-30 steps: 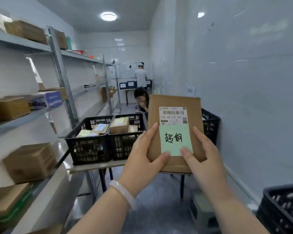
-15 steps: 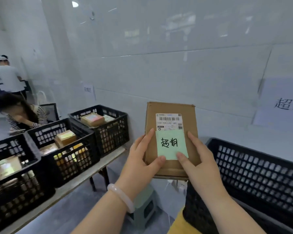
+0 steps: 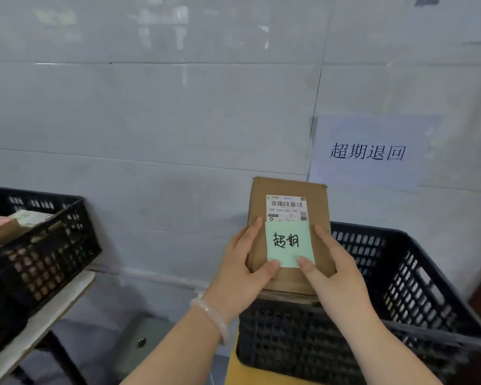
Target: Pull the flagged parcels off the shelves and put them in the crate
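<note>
Below the wall sign [image 3: 368, 152]: one black crate [image 3: 417, 276], interior not visible. Above its near rim: one cardboard parcel [image 3: 289, 190] bearing a green flag note [image 3: 288, 243], left hand [image 3: 242, 270] and right hand [image 3: 336, 273] fingers closed on its sides. Status: pulled from shelving; placement in crate outstanding.

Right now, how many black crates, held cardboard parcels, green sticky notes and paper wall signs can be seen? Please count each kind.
black crates: 2, the crate on the left table and the crate under the parcel
held cardboard parcel: 1, gripped by the left hand and right hand
green sticky note: 1
wall sign: 1
Total: 5
</note>
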